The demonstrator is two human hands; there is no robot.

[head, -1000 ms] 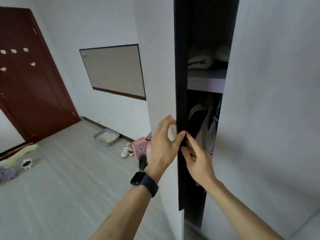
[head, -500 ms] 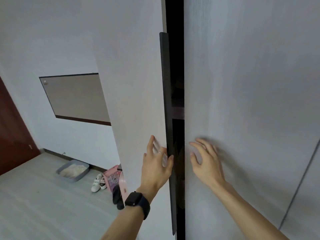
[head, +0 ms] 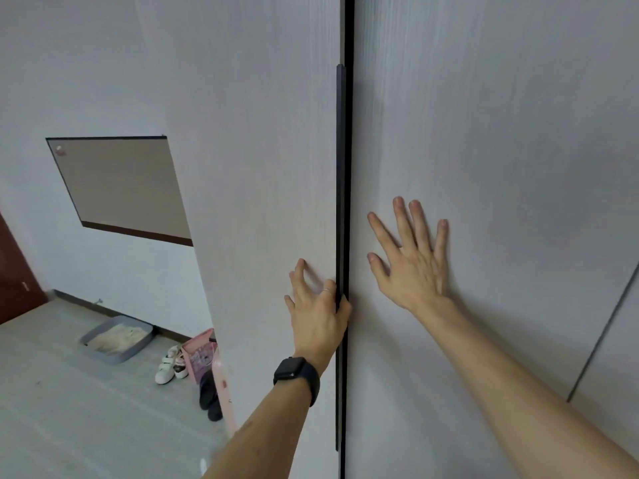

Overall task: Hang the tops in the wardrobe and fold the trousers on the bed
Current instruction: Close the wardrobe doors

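**Wardrobe** (head: 501, 98): fills the centre and right of the frame. Both pale doors are drawn almost together, with only a thin dark seam (head: 349, 29) between them. The interior is hidden.

**Left door** (head: 259, 167): a long black handle strip (head: 340, 202) runs down its edge, hard against the seam.

**Your left hand** (head: 318, 305), lower centre: the fingers are arched with their tips on the left door's face, and the thumb lies across the handle strip. It holds nothing. There is a black watch (head: 295, 375) on the wrist.

**Your right hand** (head: 411, 267), right of the seam: it lies flat on the right door (head: 518, 202) with fingers spread wide and the palm pressing. It holds nothing.

**Tops, trousers, bed**: none is in view. Whether the tops are hung cannot be told from here.

**Also present**
- A framed board (head: 117, 184) on the wall at left.
- A grey tray (head: 116, 337) on the floor at lower left.
- White shoes (head: 171, 366), a pink bag (head: 200, 354) and black boots (head: 209, 399) by the wardrobe's side.
- A dark red door (head: 14, 271) at the far left edge.

**Step in hand**: closing the wardrobe, by the look of it, which suggests the hanging half is finished.

**Next move**
- Slip your left thumb clear of the seam before the last push, or it may get nipped.
- Press both panels flush with even pressure.
- Turn to find the bed and the trousers, both out of frame.
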